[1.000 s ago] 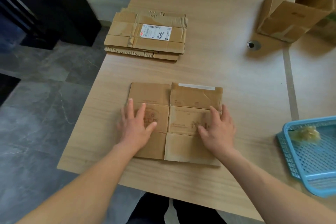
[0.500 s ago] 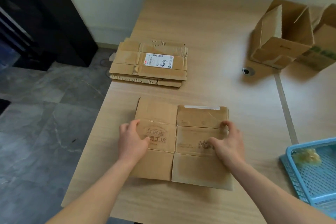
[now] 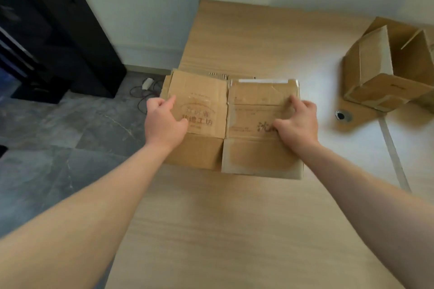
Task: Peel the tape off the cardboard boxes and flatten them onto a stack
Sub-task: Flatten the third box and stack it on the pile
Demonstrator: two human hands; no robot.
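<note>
A flattened cardboard box [image 3: 249, 157] with brown printed characters is held flat above the far left part of the wooden table. My left hand [image 3: 164, 122] grips its left edge, my right hand [image 3: 297, 122] its right edge, thumbs on top. A strip of white tape [image 3: 263, 81] runs along its far right flap. It covers almost all of the stack of flattened boxes [image 3: 218, 75], of which only a sliver of corrugated edge shows behind it.
An opened, unflattened cardboard box [image 3: 385, 73] stands at the far right of the table [image 3: 234, 230]. A round cable hole [image 3: 343, 115] lies beside it. The table's left edge drops to a grey tiled floor with a cable. A white wall with a paper sign is behind.
Both hands gripped the flattened box by its side edges, lifted it off the table near me and carried it away to over the stack. The blue basket has left the view.
</note>
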